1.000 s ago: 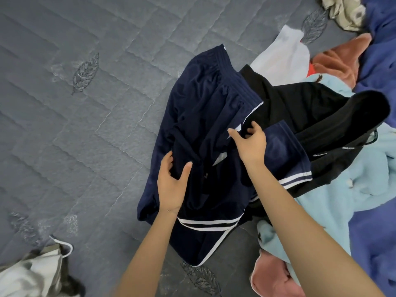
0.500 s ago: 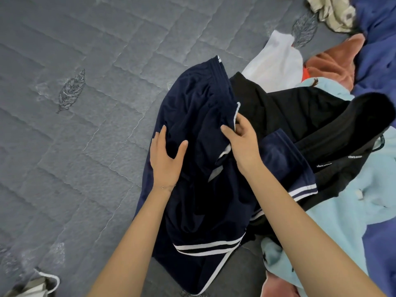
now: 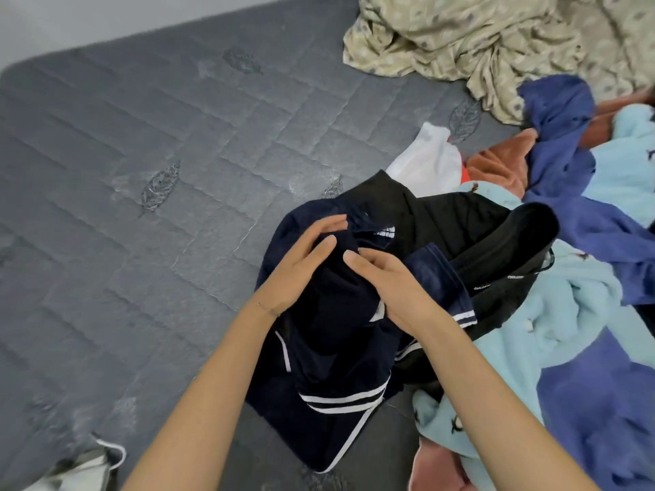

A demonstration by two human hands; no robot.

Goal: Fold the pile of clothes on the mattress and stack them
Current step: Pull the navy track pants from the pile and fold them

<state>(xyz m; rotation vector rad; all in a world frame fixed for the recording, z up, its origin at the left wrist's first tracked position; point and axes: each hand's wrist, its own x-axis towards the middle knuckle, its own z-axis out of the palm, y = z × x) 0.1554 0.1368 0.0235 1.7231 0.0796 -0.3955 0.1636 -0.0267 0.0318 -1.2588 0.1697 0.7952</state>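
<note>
At the near left corner of the grey quilted mattress [image 3: 177,242] lies a white-and-grey cloth item [image 3: 81,469], too cropped to tell whether it is folded. Centre, the navy blue shorts with white stripes [image 3: 329,412] lie bunched on the mattress against the pile. The left hand [image 3: 301,267] holds a fold of them between thumb and fingers. The right hand [image 3: 393,285] lies fingers-forward on the same cloth, its thumb hidden, so I cannot tell whether it grips. Rightward, a black garment [image 3: 460,221], light blue fleece [image 3: 567,313] and crumpled beige patterned sheet [image 3: 478,40] lie loose. I judge folding barely begun; no stack shows.
</note>
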